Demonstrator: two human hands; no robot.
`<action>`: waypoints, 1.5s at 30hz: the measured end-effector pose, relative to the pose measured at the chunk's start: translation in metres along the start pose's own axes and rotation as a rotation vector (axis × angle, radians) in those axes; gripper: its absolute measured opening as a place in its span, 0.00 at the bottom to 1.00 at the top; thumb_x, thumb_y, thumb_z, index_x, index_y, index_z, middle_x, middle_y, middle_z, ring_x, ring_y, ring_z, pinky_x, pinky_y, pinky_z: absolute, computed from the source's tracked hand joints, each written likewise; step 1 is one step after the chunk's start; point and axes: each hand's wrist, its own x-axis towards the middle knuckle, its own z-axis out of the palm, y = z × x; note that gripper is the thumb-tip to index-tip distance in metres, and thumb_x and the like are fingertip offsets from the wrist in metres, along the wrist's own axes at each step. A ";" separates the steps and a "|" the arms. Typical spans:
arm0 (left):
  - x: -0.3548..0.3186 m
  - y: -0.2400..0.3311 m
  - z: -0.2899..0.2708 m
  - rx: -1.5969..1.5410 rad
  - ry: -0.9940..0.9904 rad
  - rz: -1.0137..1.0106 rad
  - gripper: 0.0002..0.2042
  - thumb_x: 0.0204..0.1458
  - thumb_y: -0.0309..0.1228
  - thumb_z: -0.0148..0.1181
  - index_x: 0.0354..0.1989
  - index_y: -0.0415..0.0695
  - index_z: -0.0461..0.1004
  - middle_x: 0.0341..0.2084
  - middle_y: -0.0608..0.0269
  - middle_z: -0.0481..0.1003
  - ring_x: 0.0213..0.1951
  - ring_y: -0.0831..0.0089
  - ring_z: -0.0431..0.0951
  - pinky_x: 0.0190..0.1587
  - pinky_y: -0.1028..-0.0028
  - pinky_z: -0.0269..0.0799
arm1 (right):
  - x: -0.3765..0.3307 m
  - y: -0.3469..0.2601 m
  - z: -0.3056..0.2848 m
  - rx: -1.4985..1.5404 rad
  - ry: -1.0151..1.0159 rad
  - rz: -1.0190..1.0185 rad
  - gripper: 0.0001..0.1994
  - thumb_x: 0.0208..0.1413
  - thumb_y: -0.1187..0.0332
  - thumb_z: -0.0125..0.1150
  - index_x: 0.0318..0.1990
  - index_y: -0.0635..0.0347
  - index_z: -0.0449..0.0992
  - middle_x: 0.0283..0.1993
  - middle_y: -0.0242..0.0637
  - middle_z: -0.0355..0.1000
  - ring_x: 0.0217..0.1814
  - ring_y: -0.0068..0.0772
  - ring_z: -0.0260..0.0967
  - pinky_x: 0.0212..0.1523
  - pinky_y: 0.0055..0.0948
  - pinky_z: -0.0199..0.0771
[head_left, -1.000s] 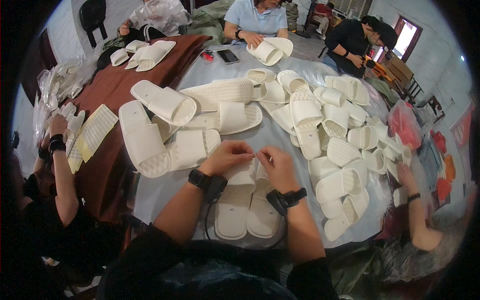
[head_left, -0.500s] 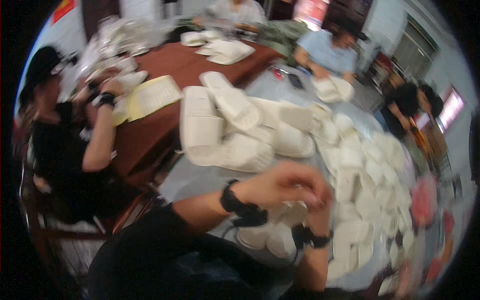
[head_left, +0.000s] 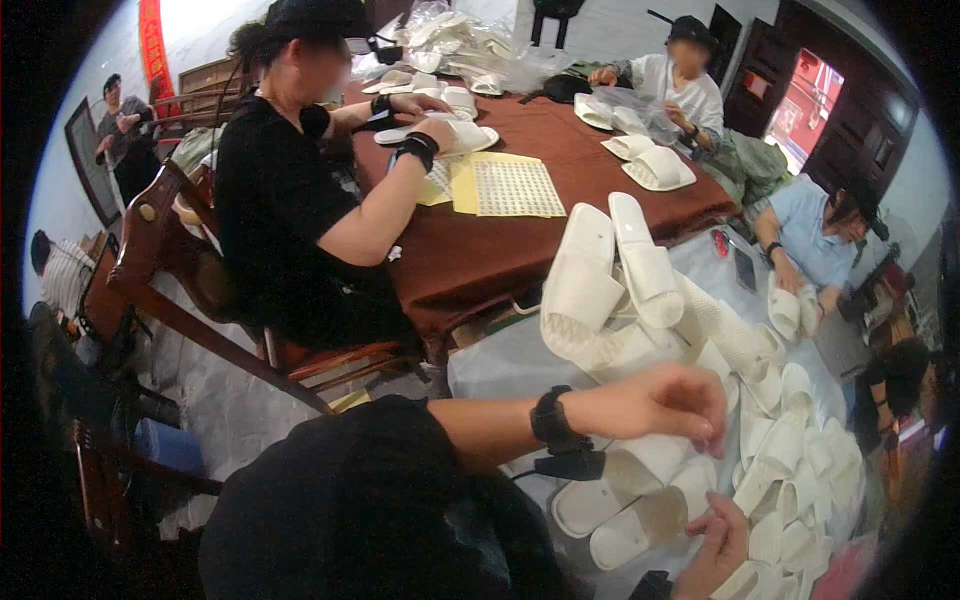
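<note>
My left hand point(head_left: 660, 405) hovers above a pair of white slippers, its fingers curled in toward the thumb. Whether something small is pinched there I cannot make out. Lower and to the right, my right hand point(head_left: 718, 548) has its fingers bent but apart, beside the nearer slipper point(head_left: 630, 535). The other slipper of the pair point(head_left: 582, 505) lies just left of it, partly in shadow. Beyond my left hand is a loose stack of white slippers point(head_left: 575, 325), one leaning on another point(head_left: 648, 285). Black bands circle my wrists.
A heap of white slippers point(head_left: 785, 470) covers the table's right side. On the adjoining brown-covered table point(head_left: 540, 240), a person at left handles a slipper point(head_left: 465, 137) beside a sticker sheet point(head_left: 515, 187). Two others work across from me. A wooden chair point(head_left: 225, 310) stands left.
The view has swung left, showing more of the brown table and chair. My hands, close together before, are now apart, the right one lower beside the slipper pair.
</note>
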 end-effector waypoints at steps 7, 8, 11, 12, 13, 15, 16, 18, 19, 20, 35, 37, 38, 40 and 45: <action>-0.021 0.029 -0.033 -0.318 0.243 0.121 0.08 0.63 0.33 0.53 0.46 0.45 0.65 0.22 0.62 0.73 0.26 0.69 0.77 0.31 0.70 0.74 | -0.026 -0.008 0.016 -0.707 -0.373 0.130 0.11 0.61 0.73 0.56 0.49 0.67 0.75 0.41 0.47 0.75 0.40 0.48 0.73 0.44 0.38 0.73; -0.018 0.027 -0.040 -0.314 0.273 0.104 0.09 0.64 0.36 0.52 0.46 0.47 0.65 0.19 0.65 0.71 0.23 0.69 0.74 0.27 0.72 0.70 | -0.029 0.002 0.023 -0.667 -0.389 0.076 0.11 0.57 0.71 0.58 0.46 0.64 0.76 0.43 0.50 0.74 0.44 0.50 0.72 0.47 0.40 0.71; -0.023 0.044 -0.051 -0.456 0.279 0.144 0.09 0.64 0.33 0.52 0.49 0.47 0.66 0.24 0.70 0.70 0.27 0.77 0.71 0.33 0.76 0.69 | -0.025 0.027 0.045 -0.843 -0.357 0.020 0.23 0.49 0.65 0.67 0.55 0.55 0.73 0.55 0.53 0.64 0.59 0.53 0.62 0.62 0.47 0.61; -0.031 0.047 -0.057 -0.438 0.464 0.152 0.10 0.64 0.34 0.51 0.50 0.47 0.67 0.22 0.72 0.67 0.26 0.80 0.69 0.32 0.77 0.65 | -0.017 0.025 0.046 -0.841 -0.351 -0.007 0.27 0.47 0.66 0.66 0.59 0.49 0.73 0.56 0.56 0.63 0.61 0.61 0.58 0.64 0.49 0.59; -0.036 0.055 -0.063 -0.385 0.405 0.191 0.09 0.65 0.34 0.49 0.50 0.47 0.68 0.21 0.73 0.65 0.26 0.81 0.66 0.30 0.78 0.62 | -0.012 0.027 0.053 -0.873 -0.332 0.004 0.27 0.47 0.66 0.67 0.59 0.49 0.72 0.56 0.56 0.63 0.61 0.60 0.59 0.63 0.48 0.60; -0.041 0.061 -0.069 -0.512 0.424 0.186 0.09 0.67 0.34 0.44 0.50 0.46 0.67 0.20 0.74 0.62 0.24 0.82 0.63 0.32 0.78 0.60 | -0.004 0.043 0.056 -0.892 -0.314 -0.004 0.28 0.46 0.64 0.68 0.59 0.46 0.72 0.53 0.54 0.64 0.57 0.58 0.61 0.58 0.49 0.62; -0.045 0.063 -0.075 -0.506 0.393 0.217 0.08 0.68 0.32 0.42 0.49 0.46 0.65 0.20 0.74 0.61 0.24 0.82 0.62 0.32 0.78 0.59 | -0.001 0.047 0.058 -0.865 -0.296 -0.009 0.29 0.45 0.63 0.69 0.59 0.44 0.72 0.51 0.53 0.64 0.56 0.57 0.61 0.57 0.49 0.63; -0.046 0.061 -0.079 -0.526 0.319 0.221 0.08 0.69 0.30 0.37 0.47 0.41 0.63 0.21 0.71 0.63 0.24 0.80 0.64 0.32 0.78 0.59 | -0.003 0.057 0.058 -0.854 -0.269 0.052 0.27 0.46 0.62 0.68 0.58 0.48 0.72 0.52 0.54 0.64 0.57 0.58 0.61 0.57 0.49 0.63; -0.049 0.059 -0.082 -0.540 0.329 0.207 0.08 0.69 0.30 0.38 0.47 0.41 0.63 0.21 0.71 0.63 0.24 0.80 0.63 0.32 0.77 0.59 | -0.005 0.059 0.057 -0.861 -0.274 0.077 0.27 0.47 0.61 0.68 0.57 0.52 0.71 0.53 0.54 0.64 0.59 0.58 0.60 0.58 0.49 0.61; -0.052 0.057 -0.084 -0.548 0.338 0.202 0.08 0.69 0.29 0.38 0.47 0.41 0.63 0.21 0.70 0.62 0.24 0.80 0.63 0.33 0.77 0.59 | -0.006 0.062 0.056 -0.869 -0.281 0.092 0.27 0.48 0.60 0.68 0.57 0.55 0.71 0.54 0.55 0.64 0.60 0.58 0.60 0.60 0.49 0.60; -0.059 0.025 -0.092 -0.413 0.442 0.040 0.06 0.67 0.28 0.43 0.48 0.43 0.62 0.21 0.71 0.58 0.26 0.79 0.59 0.34 0.76 0.57 | -0.033 0.027 0.012 -1.053 0.060 0.082 0.22 0.48 0.61 0.68 0.44 0.71 0.72 0.56 0.63 0.66 0.62 0.62 0.60 0.59 0.48 0.59; -0.065 0.020 -0.096 -0.369 0.496 0.025 0.07 0.66 0.28 0.43 0.49 0.42 0.62 0.22 0.70 0.57 0.26 0.79 0.58 0.34 0.76 0.57 | -0.032 0.024 -0.016 -1.103 0.219 0.073 0.20 0.47 0.62 0.69 0.40 0.69 0.71 0.54 0.64 0.65 0.59 0.64 0.60 0.56 0.50 0.60; -0.067 0.019 -0.097 -0.345 0.520 0.017 0.06 0.66 0.27 0.44 0.49 0.42 0.62 0.22 0.70 0.57 0.27 0.79 0.58 0.34 0.76 0.57 | -0.031 0.029 -0.036 -1.207 0.306 0.071 0.20 0.48 0.62 0.68 0.40 0.69 0.71 0.54 0.63 0.66 0.57 0.64 0.62 0.54 0.51 0.61; -0.066 0.015 -0.103 -0.350 0.498 -0.020 0.06 0.66 0.27 0.44 0.47 0.42 0.62 0.22 0.70 0.57 0.27 0.79 0.57 0.35 0.76 0.58 | -0.021 0.028 -0.088 -1.248 0.491 0.084 0.19 0.49 0.65 0.67 0.42 0.71 0.71 0.50 0.61 0.67 0.54 0.64 0.63 0.51 0.50 0.64; -0.048 -0.011 -0.096 -0.250 0.422 -0.123 0.06 0.65 0.29 0.48 0.46 0.42 0.64 0.24 0.70 0.61 0.28 0.80 0.61 0.36 0.78 0.60 | -0.043 0.020 -0.184 -1.447 0.547 0.380 0.18 0.53 0.65 0.64 0.48 0.67 0.75 0.48 0.58 0.72 0.49 0.55 0.71 0.43 0.47 0.71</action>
